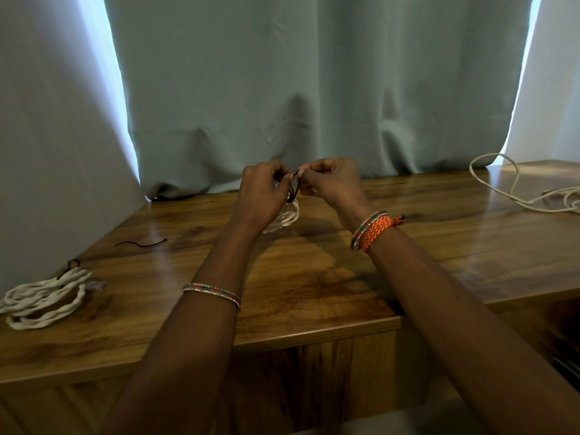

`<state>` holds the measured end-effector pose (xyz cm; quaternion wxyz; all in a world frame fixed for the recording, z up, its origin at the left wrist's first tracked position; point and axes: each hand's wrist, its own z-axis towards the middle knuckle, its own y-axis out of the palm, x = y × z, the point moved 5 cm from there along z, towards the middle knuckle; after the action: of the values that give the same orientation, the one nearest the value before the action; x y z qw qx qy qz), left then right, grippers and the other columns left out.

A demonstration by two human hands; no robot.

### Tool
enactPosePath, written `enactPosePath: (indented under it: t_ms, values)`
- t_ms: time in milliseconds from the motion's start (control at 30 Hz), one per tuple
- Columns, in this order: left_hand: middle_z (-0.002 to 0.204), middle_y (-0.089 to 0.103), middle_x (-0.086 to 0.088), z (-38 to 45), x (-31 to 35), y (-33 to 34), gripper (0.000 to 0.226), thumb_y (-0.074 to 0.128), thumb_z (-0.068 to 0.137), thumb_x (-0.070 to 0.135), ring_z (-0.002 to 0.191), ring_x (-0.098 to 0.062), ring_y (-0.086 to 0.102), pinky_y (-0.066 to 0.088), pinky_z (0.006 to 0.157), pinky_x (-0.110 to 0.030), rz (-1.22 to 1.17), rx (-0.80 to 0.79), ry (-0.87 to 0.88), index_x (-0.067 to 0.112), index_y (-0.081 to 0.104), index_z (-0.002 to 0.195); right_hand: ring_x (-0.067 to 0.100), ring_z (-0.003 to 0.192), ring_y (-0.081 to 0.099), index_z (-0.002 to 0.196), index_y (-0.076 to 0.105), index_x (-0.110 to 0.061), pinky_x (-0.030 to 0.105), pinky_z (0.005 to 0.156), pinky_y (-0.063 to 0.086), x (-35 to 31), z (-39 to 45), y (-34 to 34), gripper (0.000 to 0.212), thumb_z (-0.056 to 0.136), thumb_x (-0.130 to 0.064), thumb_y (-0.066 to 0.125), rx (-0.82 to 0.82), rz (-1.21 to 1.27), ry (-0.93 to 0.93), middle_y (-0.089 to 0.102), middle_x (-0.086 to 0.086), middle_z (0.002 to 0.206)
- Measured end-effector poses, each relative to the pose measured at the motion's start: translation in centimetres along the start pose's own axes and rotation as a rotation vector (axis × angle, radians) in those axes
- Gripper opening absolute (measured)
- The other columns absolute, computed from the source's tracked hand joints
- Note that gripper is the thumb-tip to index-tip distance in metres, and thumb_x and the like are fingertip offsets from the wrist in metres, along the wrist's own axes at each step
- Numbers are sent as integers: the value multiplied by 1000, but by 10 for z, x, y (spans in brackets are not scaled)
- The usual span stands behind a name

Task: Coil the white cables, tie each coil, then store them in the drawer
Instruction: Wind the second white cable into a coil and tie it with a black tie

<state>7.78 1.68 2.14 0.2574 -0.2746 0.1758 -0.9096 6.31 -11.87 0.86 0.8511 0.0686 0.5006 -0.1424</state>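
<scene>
A small white cable coil [287, 216] hangs just above the wooden table top [314, 277], partly hidden behind my left hand [262, 191]. A dark tie [293, 189] loops around the coil's top. Both hands pinch the tie's ends, my right hand [329, 180] meeting the left fingertip to fingertip. At the near left lies another white coil [44, 296] with a dark tie [72, 264] at its far end. A loose, uncoiled white cable [514, 186] sprawls at the far right.
A spare dark tie [141, 243] lies on the table left of my hands. A pale curtain [314, 89] hangs behind the table. An open dark space, perhaps the drawer [552, 334], shows under the table edge at the right.
</scene>
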Motion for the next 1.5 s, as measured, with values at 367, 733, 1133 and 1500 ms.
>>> enactPosePath:
  t_ms: [367,733,1133,1500]
  values:
    - [88,69,-6,0,4,-1,14,59,90,15,73,-12,58,43,68,-24,5,4,28,7,70,91,20,81,69,91,69,-3,27,72,57,0,-1,-1,8,86,-8,65,9,23,9,71,14,88]
    - [87,68,-3,-1,-1,0,13,61,89,16,63,-2,54,43,63,-22,-5,-30,40,8,70,90,17,77,67,94,67,0,27,72,58,-3,0,-4,12,86,-8,65,-152,-73,-6,69,12,86]
    - [85,68,-4,0,3,2,9,59,89,12,79,-11,61,44,64,-14,-60,-66,-13,7,67,88,17,76,68,94,68,-1,28,73,59,-9,0,-9,12,85,-10,67,-181,-206,-119,70,15,85]
    - [77,65,-9,-3,7,5,25,52,92,9,64,-11,60,43,52,-12,-180,-68,9,11,37,112,9,68,63,84,69,-10,21,66,54,-9,0,-6,12,86,-21,67,-146,-374,-197,68,4,75]
